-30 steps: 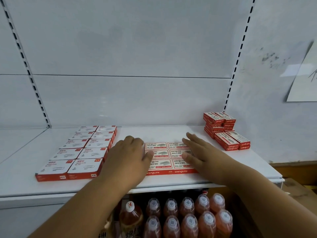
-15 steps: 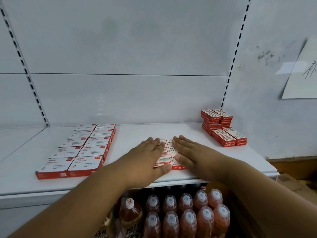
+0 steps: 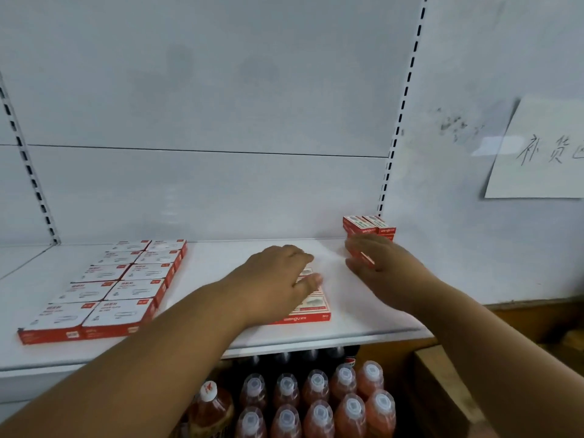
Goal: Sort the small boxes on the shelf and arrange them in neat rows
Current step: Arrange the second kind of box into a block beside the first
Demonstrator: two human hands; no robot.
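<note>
A flat block of small red-and-white staple boxes (image 3: 311,306) lies mid-shelf near the front edge. My left hand (image 3: 275,279) rests flat on it and covers most of it. At the back right stands a stack of red boxes (image 3: 369,225), with lower red boxes (image 3: 364,257) in front of it. My right hand (image 3: 379,263) is stretched out over those lower boxes. Its fingers are straight on top and its thumb is on the near side; the hand is blurred. On the left, white-topped boxes with red sides (image 3: 120,289) lie in two neat columns.
The white shelf (image 3: 363,317) has bare surface between the groups and behind the middle block. Below the shelf stand several capped bottles of reddish drink (image 3: 316,406). A handwritten paper sign (image 3: 543,150) hangs on the right wall. A cardboard box (image 3: 442,390) sits low right.
My right hand left the middle block and moved right and back to the red boxes by the stack. My left hand stayed on the middle block. The view shifted slightly.
</note>
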